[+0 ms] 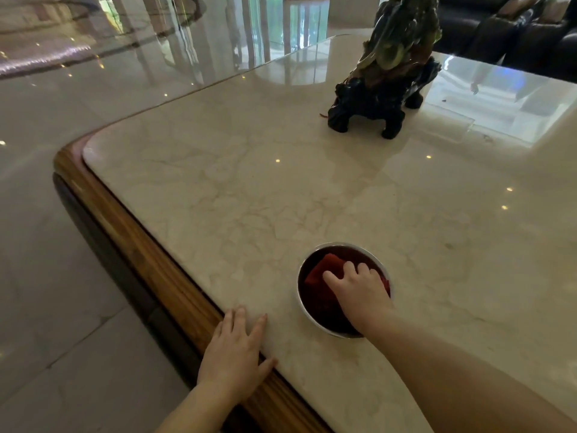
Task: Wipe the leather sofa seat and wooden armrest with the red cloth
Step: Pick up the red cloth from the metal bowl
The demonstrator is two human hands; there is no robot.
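A red cloth (pixel 323 271) lies folded inside a round metal bowl (pixel 304 307) on a marble-topped table. My right hand (pixel 359 287) reaches into the bowl, fingers curled over the cloth. My left hand (pixel 235 351) rests flat, fingers apart, on the table's near edge where marble meets the wooden rim. A dark leather sofa (pixel 512 32) stands at the far right, beyond the table.
The marble table (pixel 249 189) has a rounded wooden border (pixel 125 232). A dark carved sculpture (pixel 387 79) stands at the table's back. A glossy tiled floor (pixel 56 276) lies to the left of the table.
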